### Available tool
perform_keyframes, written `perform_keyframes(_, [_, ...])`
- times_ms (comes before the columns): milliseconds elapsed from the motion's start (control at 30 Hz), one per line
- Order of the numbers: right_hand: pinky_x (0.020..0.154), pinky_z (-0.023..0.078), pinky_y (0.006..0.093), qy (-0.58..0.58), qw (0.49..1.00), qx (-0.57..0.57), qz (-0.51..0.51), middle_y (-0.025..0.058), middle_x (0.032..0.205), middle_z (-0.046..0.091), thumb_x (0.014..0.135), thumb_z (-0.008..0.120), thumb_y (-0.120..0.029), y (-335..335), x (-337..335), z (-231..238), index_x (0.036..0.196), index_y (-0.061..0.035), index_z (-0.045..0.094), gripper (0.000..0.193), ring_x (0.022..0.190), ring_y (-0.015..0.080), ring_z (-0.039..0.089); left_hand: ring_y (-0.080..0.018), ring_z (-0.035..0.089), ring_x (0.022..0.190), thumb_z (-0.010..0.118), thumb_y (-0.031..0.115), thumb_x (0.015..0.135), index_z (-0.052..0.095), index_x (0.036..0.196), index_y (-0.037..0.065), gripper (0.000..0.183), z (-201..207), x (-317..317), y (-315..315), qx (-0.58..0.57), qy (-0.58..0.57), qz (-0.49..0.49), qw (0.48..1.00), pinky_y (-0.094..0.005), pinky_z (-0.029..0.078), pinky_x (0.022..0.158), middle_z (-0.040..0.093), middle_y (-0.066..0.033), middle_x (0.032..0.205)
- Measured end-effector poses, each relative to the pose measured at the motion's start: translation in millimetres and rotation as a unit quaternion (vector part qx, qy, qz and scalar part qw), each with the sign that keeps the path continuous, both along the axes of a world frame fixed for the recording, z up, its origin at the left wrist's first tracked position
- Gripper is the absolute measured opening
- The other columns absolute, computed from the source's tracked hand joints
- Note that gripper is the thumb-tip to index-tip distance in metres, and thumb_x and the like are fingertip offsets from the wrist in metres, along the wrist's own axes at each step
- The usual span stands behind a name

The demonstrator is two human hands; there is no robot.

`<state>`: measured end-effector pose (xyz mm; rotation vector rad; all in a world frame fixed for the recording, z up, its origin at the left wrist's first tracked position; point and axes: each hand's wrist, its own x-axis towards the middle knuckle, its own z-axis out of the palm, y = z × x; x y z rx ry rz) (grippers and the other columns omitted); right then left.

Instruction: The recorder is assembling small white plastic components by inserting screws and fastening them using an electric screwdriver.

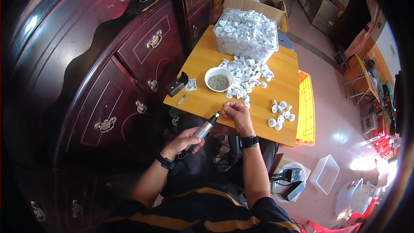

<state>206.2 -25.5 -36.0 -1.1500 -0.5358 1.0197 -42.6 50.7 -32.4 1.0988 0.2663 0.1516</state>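
My left hand (184, 141) is closed around a silver and black electric screwdriver (202, 131), its dark tip angled up to the right. Fingers of my right hand (238, 115) pinch together right at that tip; what they hold is too small to make out. Just beyond, a white bowl (206, 79) contains many tiny grey metal pieces (218, 82). Beside it spreads a heap of small white round plastic parts (248, 73). A separate cluster of similar parts (279, 116) lies on the table's right side.
On the wooden table (258, 99), a clear bin (246, 45) piled with white parts stands at the back. A dark case (174, 87) and small card (191, 85) lie left. Dark cabinets (142, 51) line the left; a yellow crate (306, 108) stands right.
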Motion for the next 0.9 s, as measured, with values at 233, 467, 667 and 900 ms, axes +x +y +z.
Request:
perform_keyframes(233, [0.071,0.057,0.023,0.02,0.998,-0.029,0.047,0.0016,0.089,0.068,0.09,0.069,-0.004,0,4,5,0.103,-0.006,0.065,0.014,0.077,0.0115,0.068,-0.0111,0.056,0.061,0.066,0.033,0.09,0.053,0.114,0.005,0.039,1,0,2,-0.003,0.003,-0.006,1.0,-0.0238,0.046,0.054,0.059,-0.0037,0.083])
perform_keyframes(467, [0.069,0.056,0.0231,0.054,0.996,-0.006,0.071,0.002,0.088,0.068,0.089,0.069,-0.004,0,13,1,0.101,-0.0058,0.064,0.013,0.076,0.0113,0.067,-0.01,0.056,0.062,0.066,0.031,0.09,0.052,0.116,0.005,0.04,0,1,2,0.0,0.011,-0.02,1.0,-0.0238,0.047,0.055,0.058,-0.003,0.083])
perform_keyframes(667, [0.07,0.056,0.0229,0.017,0.991,-0.032,0.126,0.0015,0.086,0.068,0.089,0.071,-0.006,-4,30,5,0.101,-0.0061,0.065,0.014,0.075,0.0107,0.067,-0.0091,0.057,0.065,0.066,0.025,0.092,0.049,0.122,0.003,0.041,0,2,-1,0.036,0.034,-0.031,0.998,-0.0241,0.048,0.057,0.059,-0.0024,0.084])
perform_keyframes(900, [0.072,0.055,0.0229,0.005,0.987,-0.025,0.157,0.0023,0.086,0.068,0.088,0.073,-0.005,-8,32,8,0.101,-0.0049,0.066,0.015,0.076,0.0103,0.066,-0.0088,0.057,0.066,0.065,0.025,0.091,0.051,0.122,0.004,0.04,-4,-1,0,0.051,0.034,-0.032,0.998,-0.0236,0.048,0.057,0.059,-0.0026,0.086])
